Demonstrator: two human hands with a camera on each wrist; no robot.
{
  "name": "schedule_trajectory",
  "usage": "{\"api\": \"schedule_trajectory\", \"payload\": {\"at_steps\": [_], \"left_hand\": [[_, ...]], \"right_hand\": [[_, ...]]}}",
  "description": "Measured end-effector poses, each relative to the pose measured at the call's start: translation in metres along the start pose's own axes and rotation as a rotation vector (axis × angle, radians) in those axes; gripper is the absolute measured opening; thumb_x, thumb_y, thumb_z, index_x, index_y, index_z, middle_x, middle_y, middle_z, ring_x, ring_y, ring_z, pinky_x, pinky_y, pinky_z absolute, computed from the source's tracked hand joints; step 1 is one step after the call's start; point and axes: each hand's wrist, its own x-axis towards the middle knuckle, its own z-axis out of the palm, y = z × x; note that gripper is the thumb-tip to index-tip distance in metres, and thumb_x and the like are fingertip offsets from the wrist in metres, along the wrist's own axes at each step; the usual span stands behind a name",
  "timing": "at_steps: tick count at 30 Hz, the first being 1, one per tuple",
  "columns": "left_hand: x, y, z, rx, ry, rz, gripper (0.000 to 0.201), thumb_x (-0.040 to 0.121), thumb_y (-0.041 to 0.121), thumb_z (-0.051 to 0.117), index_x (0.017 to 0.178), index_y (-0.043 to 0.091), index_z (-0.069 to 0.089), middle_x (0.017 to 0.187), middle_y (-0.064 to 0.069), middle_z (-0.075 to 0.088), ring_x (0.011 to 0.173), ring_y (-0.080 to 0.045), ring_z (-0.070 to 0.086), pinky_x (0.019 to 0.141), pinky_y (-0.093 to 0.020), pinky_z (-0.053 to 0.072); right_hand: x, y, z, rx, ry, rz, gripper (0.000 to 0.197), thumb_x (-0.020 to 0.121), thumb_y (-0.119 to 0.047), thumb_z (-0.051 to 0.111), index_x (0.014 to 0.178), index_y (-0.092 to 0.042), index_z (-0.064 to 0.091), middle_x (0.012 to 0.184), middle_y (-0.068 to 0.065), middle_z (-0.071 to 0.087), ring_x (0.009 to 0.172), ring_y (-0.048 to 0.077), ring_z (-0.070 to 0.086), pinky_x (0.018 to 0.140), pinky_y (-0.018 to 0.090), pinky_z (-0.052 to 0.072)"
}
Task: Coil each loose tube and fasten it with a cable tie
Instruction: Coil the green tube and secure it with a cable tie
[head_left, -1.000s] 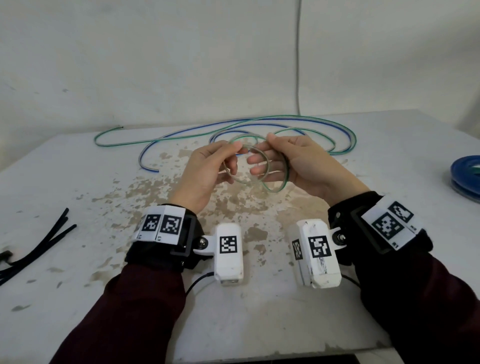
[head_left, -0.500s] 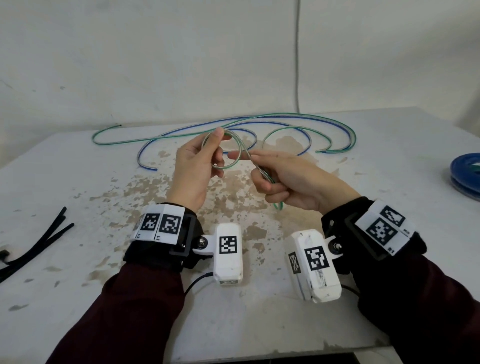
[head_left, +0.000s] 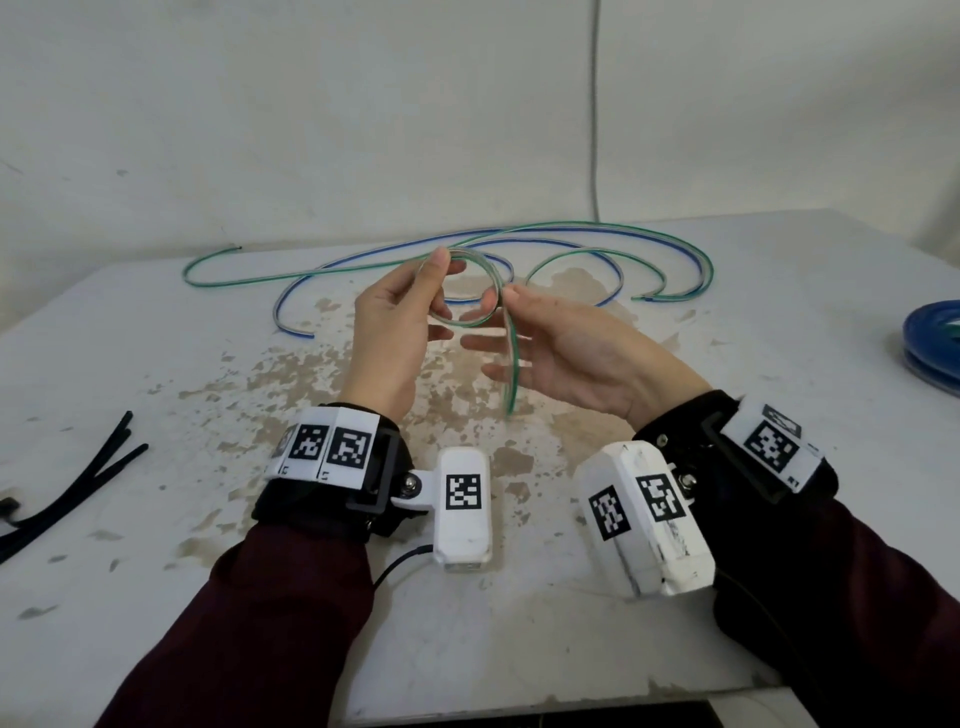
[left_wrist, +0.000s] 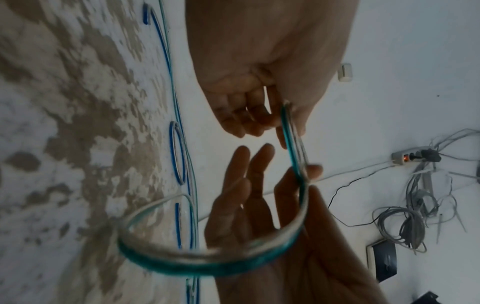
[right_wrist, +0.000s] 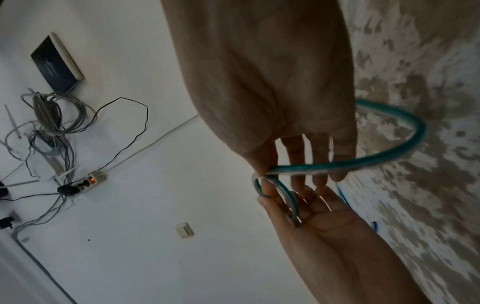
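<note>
One green-striped tube (head_left: 470, 291) is being coiled above the table (head_left: 156, 364) centre; no tie is on it yet; the left hand (head_left: 395, 332) is pinching the small loop, the right hand (head_left: 566, 348), fingers straightened, is pinching the free tail at thumb; loose tubes (head_left: 597, 249) are waiting at 12 o'clock, cable ties (head_left: 78, 483) at 9 o'clock; versus half a second ago, the right fingers are uncurling.

Clear green-striped tube (head_left: 511, 358); blue-striped tube (head_left: 291, 312); black cable ties (head_left: 78, 488); white table (head_left: 779, 322), brown blotches; maroon sleeves (head_left: 270, 623).
</note>
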Motion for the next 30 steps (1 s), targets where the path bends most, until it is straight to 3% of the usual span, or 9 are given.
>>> {"api": "schedule_trajectory", "payload": {"at_steps": [5, 10, 15, 18, 22, 24, 26, 28, 30], "left_hand": [[0.004, 0.004, -0.010, -0.087, -0.263, -0.179, 0.022, 0.093, 0.028, 0.056, 0.080, 0.014, 0.065, 0.077, 0.002, 0.063, 0.083, -0.014, 0.060, 0.075, -0.026, 0.048], [0.001, 0.008, -0.016, -0.080, -0.482, -0.169, 0.027, 0.086, 0.034, 0.055, 0.069, 0.023, 0.071, 0.082, 0.004, 0.066, 0.088, -0.014, 0.061, 0.084, -0.030, 0.045], [-0.003, 0.017, -0.010, -0.157, -0.591, -0.337, 0.031, 0.089, 0.036, 0.051, 0.075, 0.012, 0.065, 0.072, -0.003, 0.063, 0.072, -0.018, 0.062, 0.075, -0.030, 0.052], [-0.008, 0.019, -0.007, -0.019, -0.623, -0.373, 0.035, 0.092, 0.039, 0.045, 0.078, 0.008, 0.054, 0.052, 0.000, 0.044, 0.054, -0.018, 0.051, 0.071, -0.031, 0.048], [-0.007, 0.016, -0.006, -0.023, -0.541, -0.239, 0.030, 0.098, 0.024, 0.042, 0.075, 0.008, 0.051, 0.050, 0.007, 0.036, 0.053, -0.013, 0.038, 0.067, -0.026, 0.042], [-0.005, 0.017, -0.007, -0.118, -0.472, -0.220, 0.030, 0.098, 0.022, 0.042, 0.074, 0.008, 0.052, 0.050, 0.005, 0.035, 0.053, -0.013, 0.036, 0.063, -0.022, 0.040], [-0.005, 0.020, -0.005, -0.179, -0.463, -0.251, 0.032, 0.100, 0.019, 0.040, 0.073, 0.007, 0.050, 0.050, 0.004, 0.036, 0.051, -0.012, 0.033, 0.057, -0.020, 0.035], [-0.008, 0.022, -0.001, -0.142, -0.523, -0.272, 0.033, 0.100, 0.018, 0.035, 0.073, 0.007, 0.048, 0.049, 0.004, 0.041, 0.047, -0.011, 0.030, 0.051, -0.020, 0.033], [-0.012, 0.021, 0.003, -0.046, -0.581, -0.223, 0.034, 0.102, 0.020, 0.032, 0.075, 0.006, 0.046, 0.049, 0.006, 0.047, 0.042, -0.009, 0.027, 0.048, -0.020, 0.030]], "right_hand": [[-0.001, -0.010, -0.010, 0.131, 0.099, -0.059, 0.032, 0.103, -0.022, 0.034, 0.079, -0.016, 0.053, 0.066, -0.004, 0.065, 0.086, 0.015, 0.065, 0.085, 0.027, 0.051], [-0.005, -0.017, -0.013, 0.148, 0.097, -0.062, 0.029, 0.102, -0.025, 0.038, 0.082, -0.013, 0.056, 0.054, -0.005, 0.050, 0.061, 0.010, 0.058, 0.080, 0.026, 0.053], [-0.006, -0.015, -0.016, -0.041, 0.071, -0.005, 0.030, 0.101, -0.023, 0.040, 0.080, -0.010, 0.057, 0.052, -0.006, 0.034, 0.052, 0.009, 0.036, 0.057, 0.017, 0.042], [-0.006, -0.009, -0.013, -0.203, 0.009, 0.029, 0.026, 0.099, -0.024, 0.045, 0.082, -0.009, 0.058, 0.051, -0.008, 0.033, 0.058, 0.020, 0.031, 0.077, 0.026, 0.032], [-0.005, -0.009, -0.010, -0.291, 0.030, -0.014, 0.039, 0.102, -0.029, 0.036, 0.078, -0.011, 0.060, 0.057, -0.004, 0.053, 0.058, 0.012, 0.048, 0.068, 0.022, 0.039], [-0.005, -0.011, -0.009, -0.323, 0.010, -0.059, 0.046, 0.103, -0.032, 0.032, 0.075, -0.009, 0.060, 0.062, 0.002, 0.059, 0.064, 0.014, 0.056, 0.071, 0.023, 0.044], [-0.005, -0.013, -0.008, -0.335, 0.024, -0.099, 0.047, 0.104, -0.032, 0.033, 0.070, -0.009, 0.056, 0.051, -0.001, 0.044, 0.053, 0.014, 0.046, 0.062, 0.020, 0.041], [-0.006, -0.013, -0.007, -0.378, 0.060, -0.115, 0.045, 0.102, -0.032, 0.038, 0.065, -0.010, 0.052, 0.046, -0.006, 0.027, 0.043, 0.010, 0.028, 0.053, 0.022, 0.028], [-0.007, -0.012, -0.006, -0.416, 0.087, -0.099, 0.043, 0.100, -0.031, 0.043, 0.064, -0.010, 0.055, 0.043, -0.007, 0.024, 0.038, 0.008, 0.024, 0.049, 0.020, 0.024]]}}
